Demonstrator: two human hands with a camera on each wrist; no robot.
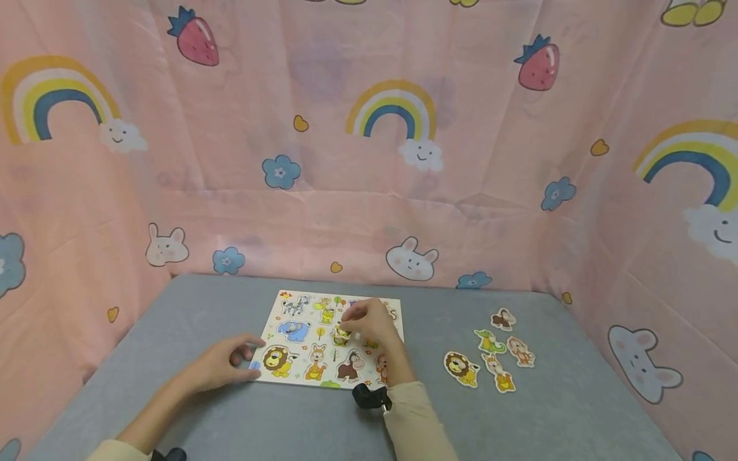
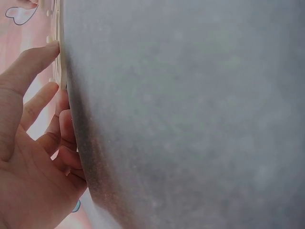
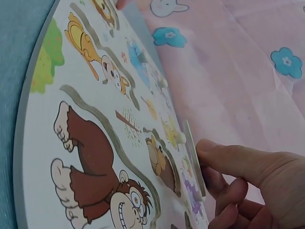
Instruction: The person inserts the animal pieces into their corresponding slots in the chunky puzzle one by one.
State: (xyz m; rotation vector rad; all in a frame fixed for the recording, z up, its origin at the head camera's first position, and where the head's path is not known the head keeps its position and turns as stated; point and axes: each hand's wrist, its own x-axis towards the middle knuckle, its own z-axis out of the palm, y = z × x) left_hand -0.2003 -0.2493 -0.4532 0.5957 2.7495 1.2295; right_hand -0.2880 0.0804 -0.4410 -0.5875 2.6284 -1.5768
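My right hand [image 1: 375, 323] pinches a thin puzzle piece [image 3: 194, 160] between thumb and fingers, over the middle of the white animal puzzle board [image 1: 296, 378]. The piece stands edge-on in the right wrist view, its picture hidden. Below it, a recess with a brown-and-yellow animal [image 3: 163, 164] shows in the board. With thumb and forefinger extended, my left hand [image 1: 221, 363] touches the board's left edge close to the near corner; its other fingers bend in beneath. A blue elephant [image 1: 294, 331], a zebra [image 1: 296, 305] and a giraffe [image 1: 325, 312] appear on the board's far left part.
Right of the board, several loose pieces lie on the grey table [image 1: 426, 422]: a lion [image 1: 461, 369], a kangaroo [image 1: 499, 373], a crocodile [image 1: 490, 342], a monkey [image 1: 521, 352] and a gorilla [image 1: 503, 319]. A pink patterned curtain [image 1: 323, 218] hangs round the table's back and sides.
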